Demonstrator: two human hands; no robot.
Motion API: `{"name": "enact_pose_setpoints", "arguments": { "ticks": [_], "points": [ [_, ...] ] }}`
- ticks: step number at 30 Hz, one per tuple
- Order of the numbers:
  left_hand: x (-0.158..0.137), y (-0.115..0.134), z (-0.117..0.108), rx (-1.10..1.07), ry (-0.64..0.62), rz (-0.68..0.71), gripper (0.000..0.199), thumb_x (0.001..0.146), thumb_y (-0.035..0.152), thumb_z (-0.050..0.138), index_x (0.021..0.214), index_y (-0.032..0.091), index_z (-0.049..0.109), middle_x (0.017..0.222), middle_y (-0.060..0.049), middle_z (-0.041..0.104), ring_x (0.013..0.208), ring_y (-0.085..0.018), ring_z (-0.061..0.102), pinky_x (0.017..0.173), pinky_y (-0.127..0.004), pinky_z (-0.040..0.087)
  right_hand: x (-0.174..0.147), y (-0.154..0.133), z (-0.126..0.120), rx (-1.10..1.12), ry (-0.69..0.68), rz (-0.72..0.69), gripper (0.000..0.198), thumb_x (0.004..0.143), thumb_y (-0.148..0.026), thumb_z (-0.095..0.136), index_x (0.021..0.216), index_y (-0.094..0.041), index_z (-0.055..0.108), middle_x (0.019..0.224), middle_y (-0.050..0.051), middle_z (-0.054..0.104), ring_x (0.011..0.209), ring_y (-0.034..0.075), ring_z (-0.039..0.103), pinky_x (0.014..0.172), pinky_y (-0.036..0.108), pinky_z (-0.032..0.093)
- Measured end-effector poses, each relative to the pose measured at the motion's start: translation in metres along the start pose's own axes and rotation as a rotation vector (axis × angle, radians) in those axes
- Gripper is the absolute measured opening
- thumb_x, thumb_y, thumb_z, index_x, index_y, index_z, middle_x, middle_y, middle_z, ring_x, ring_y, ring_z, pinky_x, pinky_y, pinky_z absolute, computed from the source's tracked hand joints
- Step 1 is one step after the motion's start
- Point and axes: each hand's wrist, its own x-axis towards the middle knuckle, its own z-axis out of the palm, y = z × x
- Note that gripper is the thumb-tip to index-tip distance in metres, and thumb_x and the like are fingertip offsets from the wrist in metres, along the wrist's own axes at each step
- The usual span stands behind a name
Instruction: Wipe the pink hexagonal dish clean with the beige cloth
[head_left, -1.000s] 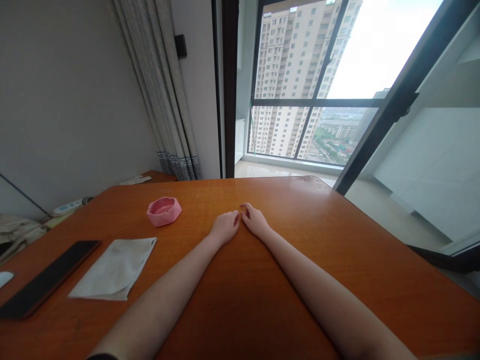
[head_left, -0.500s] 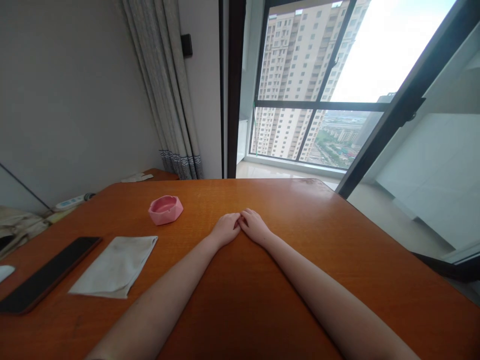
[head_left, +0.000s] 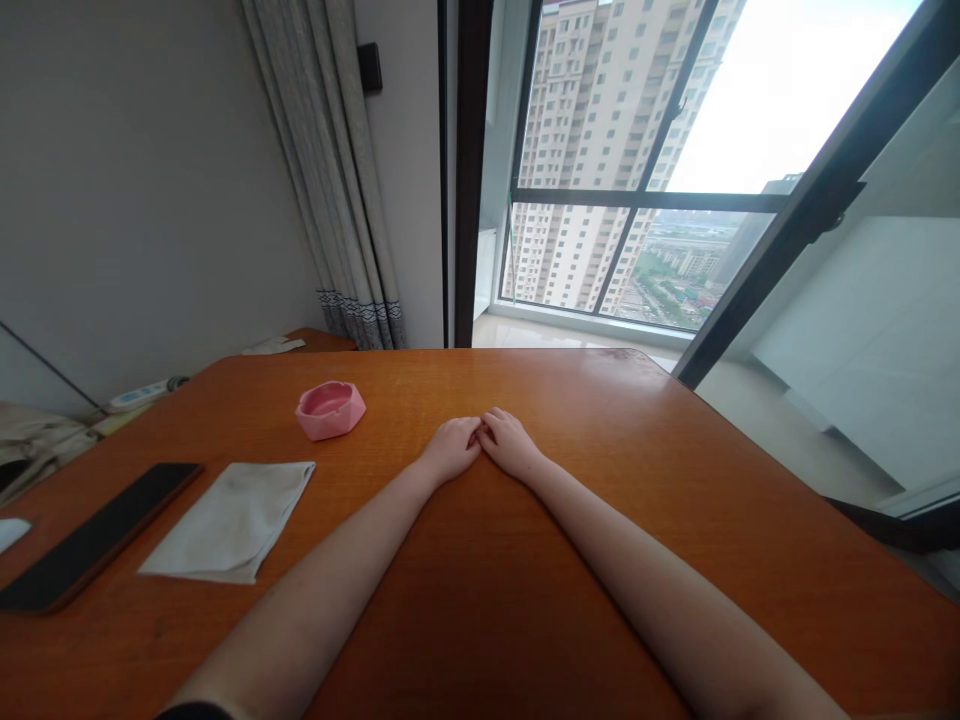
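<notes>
My left hand and my right hand rest on the wooden table, meeting at their fingertips. Both lie palm down with fingers loosely bent, and no object shows in either. To the left of my left hand sits a pink ashtray with angular sides. A folded white cloth lies flat on the tabletop, left of my left forearm. Beyond it is a long black pad with a brown edge.
Part of a white object shows at the left edge. A power strip lies past the table's left side. A grey curtain hangs behind. Across the far edge are a dark door frame and a large window.
The view has tipped down slightly, so the window and the table's items sit a little differently in frame. Both hands keep the same pose on the table.
</notes>
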Motion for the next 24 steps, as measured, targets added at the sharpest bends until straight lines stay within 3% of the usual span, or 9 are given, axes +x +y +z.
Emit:
{"name": "enact_pose_setpoints", "arguments": {
  "ticks": [9,11,13,15,18,21,24],
  "points": [
    [0.000,0.007,-0.005,0.037,-0.025,-0.013,0.013,0.079,0.017,0.043,0.078,0.019,0.055,0.082,-0.006,0.062,0.079,-0.020,0.057,0.074,-0.032,0.044,-0.001,-0.001,-0.003,0.011,-0.013,-0.001,0.016,0.090,-0.025,0.045,0.081,-0.019,0.056,0.089,0.005,0.056,0.085,0.017,0.051,0.081,0.028,0.039],
    [0.000,0.009,-0.019,0.117,0.058,0.010,0.016,0.081,0.018,0.042,0.087,0.019,0.057,0.088,-0.007,0.062,0.087,-0.022,0.056,0.085,-0.037,0.042,-0.002,0.000,-0.005,0.030,-0.004,-0.023,0.019,0.092,-0.030,0.043,0.086,-0.019,0.057,0.092,0.005,0.057,0.089,0.017,0.052,0.084,0.029,0.038],
    [-0.005,0.008,-0.039,0.246,0.223,-0.003,0.023,0.083,0.018,0.040,0.100,0.019,0.056,0.099,-0.009,0.061,0.100,-0.024,0.053,0.099,-0.043,0.034,-0.002,0.001,-0.007,0.076,0.007,-0.032,0.023,0.095,-0.033,0.038,0.093,-0.020,0.056,0.095,0.005,0.058,0.092,0.017,0.052,0.086,0.029,0.038],
    [-0.015,0.000,-0.061,0.365,0.380,-0.094,0.030,0.084,0.019,0.040,0.112,0.019,0.053,0.113,-0.011,0.057,0.113,-0.026,0.047,0.108,-0.049,0.020,-0.002,0.001,-0.008,0.119,0.007,-0.015,0.027,0.097,-0.033,0.032,0.093,-0.020,0.056,0.094,0.005,0.059,0.092,0.016,0.053,0.086,0.028,0.039],
    [-0.038,-0.026,-0.084,0.493,0.509,-0.306,0.043,0.083,0.021,0.043,0.126,0.018,0.043,0.133,-0.014,0.045,0.127,-0.031,0.034,0.108,-0.061,0.004,-0.002,0.001,-0.009,0.110,0.003,0.006,0.034,0.097,-0.032,0.029,0.080,-0.019,0.055,0.085,0.004,0.058,0.085,0.016,0.053,0.083,0.027,0.040],
    [-0.058,-0.057,-0.092,0.521,0.515,-0.498,0.052,0.083,0.028,0.045,0.132,0.016,0.036,0.133,-0.018,0.046,0.127,-0.034,0.033,0.103,-0.067,0.007,-0.001,0.000,-0.009,0.076,-0.005,-0.014,0.036,0.097,-0.033,0.031,0.074,-0.019,0.055,0.081,0.003,0.055,0.082,0.016,0.053,0.082,0.029,0.040],
    [-0.065,-0.080,-0.092,0.493,0.388,-0.620,0.048,0.082,0.038,0.046,0.124,0.015,0.044,0.117,-0.018,0.057,0.117,-0.036,0.042,0.098,-0.070,0.017,0.000,0.001,-0.008,0.088,-0.013,-0.015,0.037,0.097,-0.033,0.030,0.074,-0.020,0.054,0.081,0.003,0.055,0.082,0.015,0.053,0.081,0.028,0.040]
  ]
}}
